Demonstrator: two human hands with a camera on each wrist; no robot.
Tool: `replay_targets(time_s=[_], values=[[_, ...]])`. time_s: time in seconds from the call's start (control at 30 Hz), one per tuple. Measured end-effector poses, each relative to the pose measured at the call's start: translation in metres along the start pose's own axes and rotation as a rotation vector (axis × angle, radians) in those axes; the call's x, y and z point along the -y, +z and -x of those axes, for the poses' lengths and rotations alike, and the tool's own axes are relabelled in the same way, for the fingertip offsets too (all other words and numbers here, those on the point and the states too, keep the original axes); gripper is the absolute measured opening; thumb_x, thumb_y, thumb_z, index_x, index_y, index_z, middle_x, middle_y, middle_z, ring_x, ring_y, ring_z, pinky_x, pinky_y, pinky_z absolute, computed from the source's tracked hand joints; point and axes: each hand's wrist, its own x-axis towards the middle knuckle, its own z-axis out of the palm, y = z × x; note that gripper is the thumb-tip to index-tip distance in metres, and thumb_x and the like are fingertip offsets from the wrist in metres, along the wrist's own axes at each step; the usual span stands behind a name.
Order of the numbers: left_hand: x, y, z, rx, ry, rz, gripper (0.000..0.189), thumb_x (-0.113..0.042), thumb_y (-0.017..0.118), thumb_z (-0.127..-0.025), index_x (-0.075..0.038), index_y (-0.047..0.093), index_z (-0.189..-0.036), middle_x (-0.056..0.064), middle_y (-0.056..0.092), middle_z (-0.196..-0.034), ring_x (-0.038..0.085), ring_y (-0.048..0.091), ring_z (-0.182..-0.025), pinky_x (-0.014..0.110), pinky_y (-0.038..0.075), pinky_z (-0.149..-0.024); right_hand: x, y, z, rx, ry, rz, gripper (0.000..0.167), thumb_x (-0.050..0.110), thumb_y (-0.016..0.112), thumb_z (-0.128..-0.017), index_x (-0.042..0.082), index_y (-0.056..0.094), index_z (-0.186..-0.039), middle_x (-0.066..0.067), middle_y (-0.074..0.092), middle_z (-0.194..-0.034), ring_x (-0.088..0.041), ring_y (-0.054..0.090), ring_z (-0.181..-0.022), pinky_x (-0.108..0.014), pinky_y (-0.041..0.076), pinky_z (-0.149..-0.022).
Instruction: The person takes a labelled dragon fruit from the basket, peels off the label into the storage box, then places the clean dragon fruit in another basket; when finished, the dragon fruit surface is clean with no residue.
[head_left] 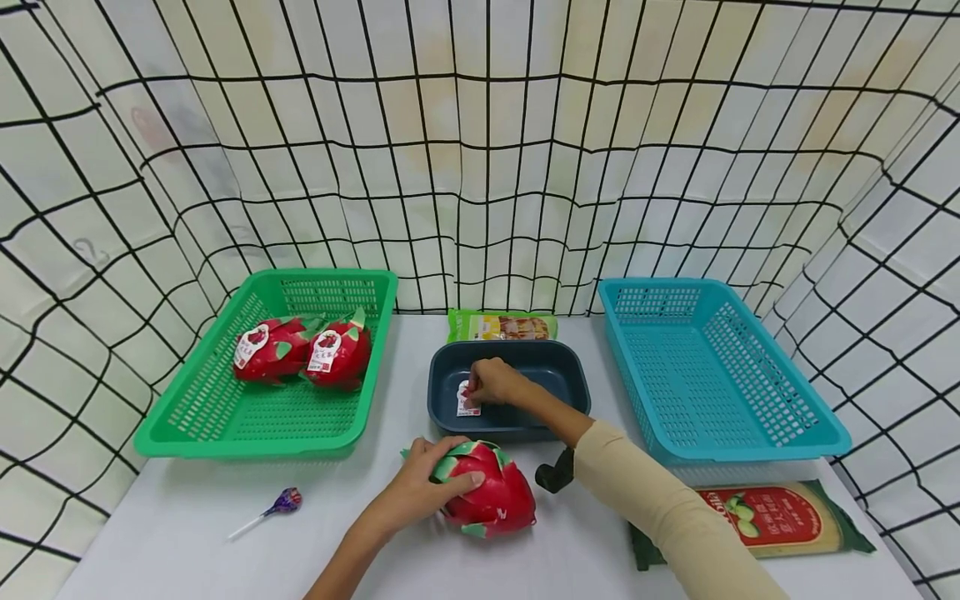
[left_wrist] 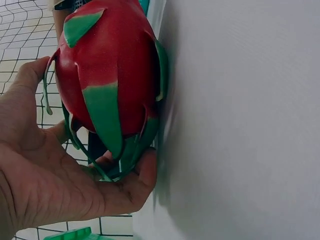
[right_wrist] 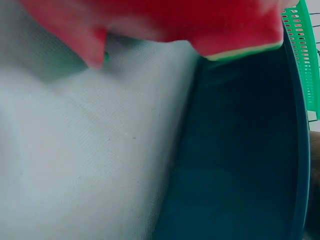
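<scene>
My left hand [head_left: 431, 492] grips a red dragon fruit [head_left: 498, 500] with green scale tips, resting on the white table in front of the dark blue tub. In the left wrist view, the fingers and thumb curl round the leafy end of the fruit [left_wrist: 105, 65]. Inside the tub [head_left: 555, 375], my right hand [head_left: 495, 382] pinches a small white label [head_left: 467, 404] with a red picture. The fingertips partly cover this label. The right wrist view shows the fruit [right_wrist: 165, 20] blurred along the top, beside the tub's outer wall [right_wrist: 240, 150].
Two labelled dragon fruits [head_left: 337, 354] lie in a green basket [head_left: 255, 433] at left. A blue basket [head_left: 720, 358] stands at right. Behind the tub lies a green food packet [head_left: 502, 326]. A lollipop [head_left: 285, 502] is front left; a noodle-like packet [head_left: 787, 521] lies under the right sleeve.
</scene>
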Motion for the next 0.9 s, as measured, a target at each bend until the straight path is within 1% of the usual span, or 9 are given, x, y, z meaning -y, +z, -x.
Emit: replay_targets(time_s=[0.13, 0.27, 0.37, 0.43, 0.53, 0.63, 0.73, 0.8, 0.9], values=[[-0.002, 0.002, 0.003, -0.004, 0.026, -0.067, 0.075, -0.043, 0.080, -0.076, -0.024, 0.049, -0.142, 0.014, 0.047, -0.126, 0.034, 0.048, -0.118, 0.045, 0.060, -0.074, 0.000, -0.001, 0.001, 0.024, 0.018, -0.012, 0.025, 0.021, 0.080, -0.081, 0.009, 0.062, -0.094, -0.002, 0.062, -0.080, -0.011, 0.054, -0.069, -0.019, 0.044, -0.060], [-0.007, 0.005, 0.011, -0.087, 0.003, -0.192, 0.079, -0.056, 0.074, -0.077, -0.023, 0.047, -0.143, 0.014, 0.043, -0.134, 0.035, 0.050, -0.118, 0.048, 0.060, -0.075, -0.003, -0.001, 0.001, 0.014, -0.017, -0.012, 0.029, 0.023, 0.082, -0.079, 0.009, 0.062, -0.094, -0.002, 0.064, -0.082, -0.009, 0.054, -0.070, -0.019, 0.043, -0.061], [-0.014, 0.007, 0.020, -0.189, -0.045, -0.322, 0.084, -0.064, 0.072, -0.075, -0.018, 0.050, -0.142, 0.017, 0.037, -0.135, 0.033, 0.056, -0.103, 0.045, 0.060, -0.071, -0.006, -0.002, 0.003, 0.000, -0.042, -0.050, 0.030, 0.021, 0.083, -0.078, 0.007, 0.063, -0.095, -0.004, 0.065, -0.084, -0.009, 0.054, -0.071, -0.018, 0.044, -0.061], [-0.019, 0.006, 0.027, -0.230, -0.082, -0.379, 0.086, -0.065, 0.071, -0.074, -0.015, 0.050, -0.141, 0.020, 0.036, -0.129, 0.030, 0.057, -0.088, 0.042, 0.060, -0.066, -0.008, -0.003, 0.004, -0.004, -0.050, -0.088, 0.028, 0.020, 0.082, -0.080, 0.006, 0.063, -0.095, -0.005, 0.065, -0.085, -0.009, 0.054, -0.071, -0.017, 0.044, -0.061], [-0.020, 0.005, 0.034, -0.211, -0.125, -0.391, 0.090, -0.066, 0.069, -0.076, -0.014, 0.045, -0.145, 0.022, 0.041, -0.121, 0.027, 0.056, -0.082, 0.041, 0.059, -0.065, -0.011, -0.008, 0.008, -0.009, -0.044, -0.137, 0.021, 0.018, 0.078, -0.084, 0.006, 0.064, -0.095, -0.005, 0.065, -0.085, -0.009, 0.055, -0.069, -0.017, 0.045, -0.061], [-0.014, 0.008, 0.035, -0.119, -0.150, -0.238, 0.096, -0.065, 0.067, -0.078, -0.016, 0.032, -0.152, 0.026, 0.042, -0.124, 0.031, 0.056, -0.092, 0.042, 0.060, -0.066, -0.014, -0.015, 0.015, -0.022, -0.029, -0.179, 0.014, 0.017, 0.072, -0.089, 0.006, 0.065, -0.094, -0.005, 0.067, -0.084, -0.009, 0.058, -0.067, -0.019, 0.049, -0.061], [-0.005, 0.017, 0.030, -0.048, -0.181, 0.035, 0.103, -0.063, 0.069, -0.078, -0.021, 0.017, -0.156, 0.028, 0.033, -0.134, 0.041, 0.051, -0.109, 0.041, 0.060, -0.065, -0.015, -0.023, 0.023, -0.028, -0.019, -0.199, 0.014, 0.019, 0.069, -0.092, 0.006, 0.065, -0.095, -0.006, 0.068, -0.085, -0.010, 0.062, -0.066, -0.020, 0.052, -0.061], [-0.001, 0.024, 0.026, -0.034, -0.213, 0.217, 0.104, -0.058, 0.072, -0.079, -0.024, 0.009, -0.155, 0.029, 0.024, -0.139, 0.048, 0.043, -0.119, 0.040, 0.060, -0.064, -0.017, -0.026, 0.028, -0.021, -0.023, -0.201, 0.015, 0.021, 0.067, -0.093, 0.006, 0.066, -0.096, -0.005, 0.069, -0.086, -0.010, 0.063, -0.067, -0.021, 0.053, -0.062], [-0.003, 0.033, 0.023, -0.066, -0.263, 0.400, 0.102, -0.048, 0.075, -0.082, -0.027, 0.005, -0.153, 0.028, 0.018, -0.141, 0.054, 0.031, -0.128, 0.045, 0.061, -0.067, -0.017, -0.029, 0.034, -0.004, -0.028, -0.203, 0.018, 0.024, 0.065, -0.095, 0.007, 0.066, -0.099, -0.004, 0.068, -0.087, -0.010, 0.064, -0.069, -0.022, 0.053, -0.065]])
